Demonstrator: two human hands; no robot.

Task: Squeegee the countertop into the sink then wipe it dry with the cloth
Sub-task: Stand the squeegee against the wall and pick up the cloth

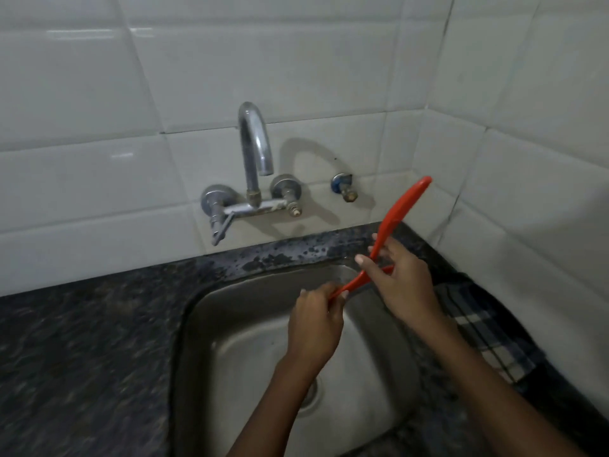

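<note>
Over the sink: left hand, fingers pinched on the low end of a red squeegee; right hand closed round its middle. Long axis slants, far end up-right toward the wall. Cloth waits on the right countertop. Step, seemingly: squeegeeing; next, blade down to granite.

Head view, angled down, close over sink, edges blurred

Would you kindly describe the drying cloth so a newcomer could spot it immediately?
Start at the steel sink set in the dark speckled countertop. On the counter strip to its right, against the tiled side wall, lies the cloth. It is the only fabric there, dark with pale checked lines.
</note>
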